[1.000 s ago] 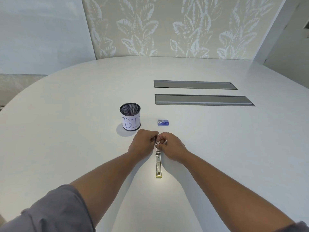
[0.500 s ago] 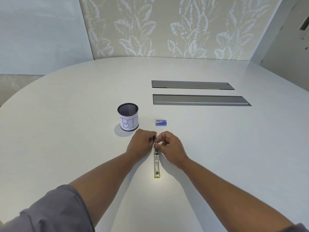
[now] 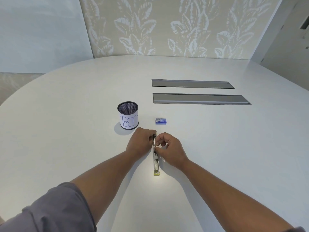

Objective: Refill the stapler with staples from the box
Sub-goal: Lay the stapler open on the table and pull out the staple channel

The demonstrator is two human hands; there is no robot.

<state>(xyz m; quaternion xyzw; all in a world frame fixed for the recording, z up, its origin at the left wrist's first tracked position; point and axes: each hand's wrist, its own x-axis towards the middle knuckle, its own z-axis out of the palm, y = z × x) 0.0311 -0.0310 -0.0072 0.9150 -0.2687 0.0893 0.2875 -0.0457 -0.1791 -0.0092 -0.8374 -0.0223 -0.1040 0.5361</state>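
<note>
White counter carried all items. Stapler lay opened flat, long axis running near to far, yellowish end nearest. Left hand gripped its far end; right hand pinched its middle from the right. Staple box sat just beyond the hands.

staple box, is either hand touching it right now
No, the staple box lies alone on the table beyond both hands, which are at the stapler.

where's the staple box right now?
Head view: the staple box lies on the table, untouched, just beyond the hands, right of the mesh cup marked BIN.
</note>
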